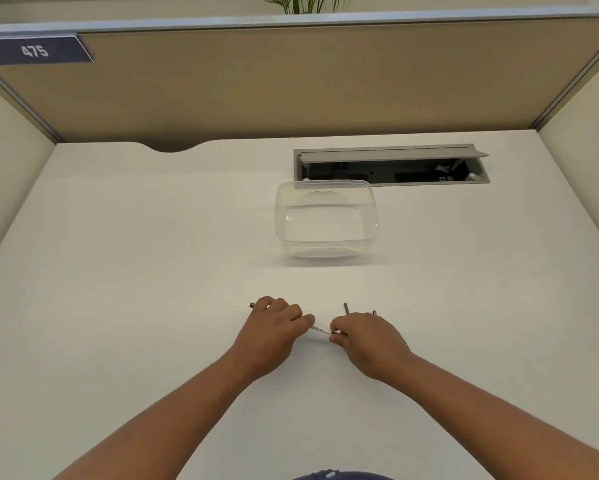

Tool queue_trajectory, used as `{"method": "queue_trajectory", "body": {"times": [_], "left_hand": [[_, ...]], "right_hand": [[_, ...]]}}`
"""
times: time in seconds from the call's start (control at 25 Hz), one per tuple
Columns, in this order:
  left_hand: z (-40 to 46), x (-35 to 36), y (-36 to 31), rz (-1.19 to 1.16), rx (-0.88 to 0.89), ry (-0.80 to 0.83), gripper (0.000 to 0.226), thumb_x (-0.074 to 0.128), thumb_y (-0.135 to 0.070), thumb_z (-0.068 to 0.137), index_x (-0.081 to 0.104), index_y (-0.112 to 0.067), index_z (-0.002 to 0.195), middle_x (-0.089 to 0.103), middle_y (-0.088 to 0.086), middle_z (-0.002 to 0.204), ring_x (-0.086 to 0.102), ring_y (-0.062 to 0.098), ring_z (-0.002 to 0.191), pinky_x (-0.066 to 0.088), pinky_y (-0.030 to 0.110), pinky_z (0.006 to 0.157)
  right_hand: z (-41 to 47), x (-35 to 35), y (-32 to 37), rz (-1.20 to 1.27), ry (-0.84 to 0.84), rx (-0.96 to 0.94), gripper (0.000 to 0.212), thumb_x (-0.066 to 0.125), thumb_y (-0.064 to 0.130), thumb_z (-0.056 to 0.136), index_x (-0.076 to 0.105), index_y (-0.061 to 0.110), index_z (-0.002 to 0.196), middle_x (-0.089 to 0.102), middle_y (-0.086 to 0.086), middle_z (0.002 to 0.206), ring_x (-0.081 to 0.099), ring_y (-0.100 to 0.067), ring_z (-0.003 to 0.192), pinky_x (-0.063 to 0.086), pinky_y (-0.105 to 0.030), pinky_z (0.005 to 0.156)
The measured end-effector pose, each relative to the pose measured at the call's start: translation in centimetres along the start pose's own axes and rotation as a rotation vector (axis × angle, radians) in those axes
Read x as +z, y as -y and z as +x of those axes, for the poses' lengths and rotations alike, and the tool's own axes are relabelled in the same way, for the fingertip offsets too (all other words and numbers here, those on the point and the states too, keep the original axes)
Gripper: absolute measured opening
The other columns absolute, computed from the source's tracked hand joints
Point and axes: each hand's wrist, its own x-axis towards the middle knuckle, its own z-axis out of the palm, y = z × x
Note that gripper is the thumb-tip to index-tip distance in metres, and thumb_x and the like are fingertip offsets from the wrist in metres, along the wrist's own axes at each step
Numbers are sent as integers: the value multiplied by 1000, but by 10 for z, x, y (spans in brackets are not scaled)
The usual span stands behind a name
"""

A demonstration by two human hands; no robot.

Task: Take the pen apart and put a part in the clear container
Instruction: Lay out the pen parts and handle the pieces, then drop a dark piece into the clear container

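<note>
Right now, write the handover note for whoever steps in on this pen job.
Left hand: grips the pen near its left end, a dark tip poking out past the knuckles.
Right hand: pinches the pen's right end.
The pen hangs low over the white desk, white barrel showing between the hands.
Two small dark pieces lie on the desk just beyond the right hand.
Clear container: farther back, nothing in it.
Done: no part delivered.
Left: pull the pen apart, drop one part in the container.
</note>
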Motion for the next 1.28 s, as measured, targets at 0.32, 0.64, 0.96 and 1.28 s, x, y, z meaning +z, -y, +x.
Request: {"method": "queue_trajectory", "body": {"times": [0.32,0.64,0.96,1.28], "left_hand": [[-9,-2,3,-72,-188,124,43,73,2,76,73,-23,111,65,-5,82,58,24,67,44,35,58],[1,4,-5,-101,-229,280,53,44,0,90,54,-23,137,56,-2,113,50,26,90,30,34,69],[18,11,5,-93,-199,292,63,40,2,87,46,-21,146,54,-1,120,49,27,97,32,35,73],[31,19,18,-142,-214,272,64,42,3,86,49,-21,145,56,-1,118,49,27,97,34,36,75]], "right_hand": [[-6,-9,-24,-79,-79,39,25,46,34,101,63,22,88,62,5,87,52,-22,88,50,-38,67],[18,-45,-23,12,-243,12,22,53,32,101,72,21,98,62,4,95,51,-23,94,53,-42,72],[81,-105,-12,-105,-380,-71,17,57,25,98,72,20,105,68,-1,98,55,-29,95,53,-43,72],[163,-126,-14,-203,-179,37,16,61,18,92,74,25,96,70,-1,97,58,-27,97,45,-34,64]]}}
